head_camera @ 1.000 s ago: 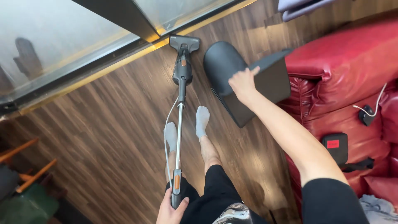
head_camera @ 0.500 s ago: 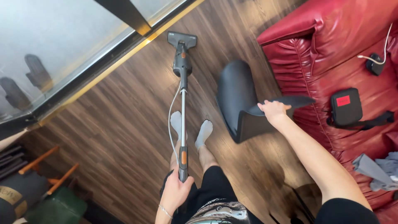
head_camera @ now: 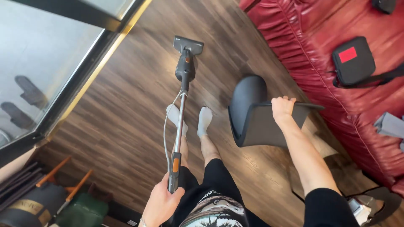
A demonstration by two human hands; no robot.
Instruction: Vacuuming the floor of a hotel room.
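Gripping near: left hand (head_camera: 160,204) clamps fingers round the grey-and-orange metal stick vacuum's (head_camera: 180,122) handle.
Holding midway: right hand (head_camera: 282,108), fingers curled over the dark grey plastic chair's (head_camera: 252,115) edge.
Farther: vacuum head on wooden floor (head_camera: 126,109).
Sofa: red leather couch (head_camera: 320,50) carries a black pouch (head_camera: 352,61).

Dark brown wood-grain floor (head_camera: 126,113), crimson sofa (head_camera: 336,54) — charcoal chair (head_camera: 256,122), grey-and-orange vacuum (head_camera: 182,105).
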